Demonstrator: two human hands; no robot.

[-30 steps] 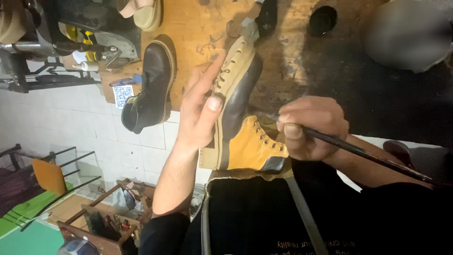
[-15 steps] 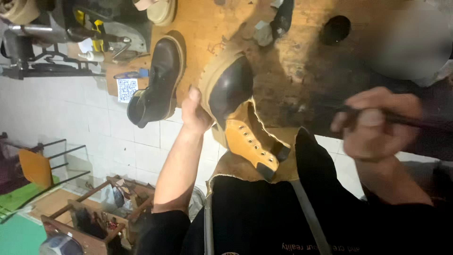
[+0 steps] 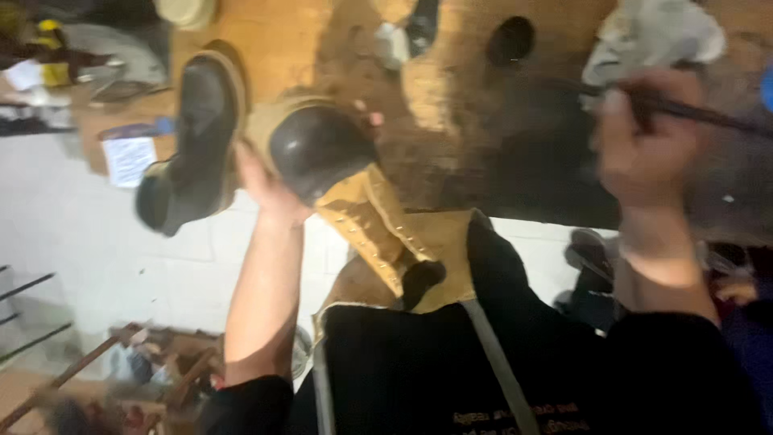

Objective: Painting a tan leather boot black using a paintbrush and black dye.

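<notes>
boot [image 3: 354,189], tan with a dark shiny toe, sits in the left hand [image 3: 270,189]. the hand wraps round the toe end from below, with the fingertips showing on the far side, so it is holding on tight. the boot's tan top part with its row of small metal eyelets points down to the person's lap, over a tan apron edge [image 3: 439,250] and black clothes.

the right hand [image 3: 648,149] is up and off to the side, well apart from the boot. it is closed round one thin dark stick [image 3: 684,109], like a brush handle. this hand is blurry, so the tip of the stick cannot be seen.

just beside the left hand stands a second boot [image 3: 193,141], all dark with a pale sole rim. that makes two boots. it rests on the wooden worktop [image 3: 282,40], which is orange-brown and dark with stains in the middle. on the worktop lie one small round black thing [image 3: 511,39] and one grey crumpled rag [image 3: 656,36]. a white paper card [image 3: 129,159] hangs at the worktop's edge. below is a white tiled floor [image 3: 105,250].
</notes>
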